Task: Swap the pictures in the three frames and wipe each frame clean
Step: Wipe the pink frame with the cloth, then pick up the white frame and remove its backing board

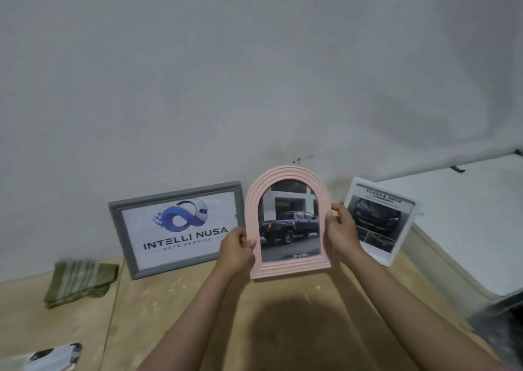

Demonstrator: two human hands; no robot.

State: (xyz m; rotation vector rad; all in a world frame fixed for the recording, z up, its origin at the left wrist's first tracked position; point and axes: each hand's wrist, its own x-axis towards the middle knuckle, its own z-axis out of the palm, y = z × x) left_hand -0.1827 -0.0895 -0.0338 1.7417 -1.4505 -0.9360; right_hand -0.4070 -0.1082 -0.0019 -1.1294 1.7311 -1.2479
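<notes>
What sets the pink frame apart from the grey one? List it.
The pink frame is arched and upright in format; the grey frame is a wide rectangle. The pink one is held by the left hand and right hand; the grey one leans against the wall. Pink shows a pickup truck, grey a logo. Both face the camera.

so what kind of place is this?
Probably a makeshift indoor work corner, not a showroom: a bare plywood surface against a stained grey-white wall, a folded green striped cloth, and a grey rectangular frame propped up.
</notes>
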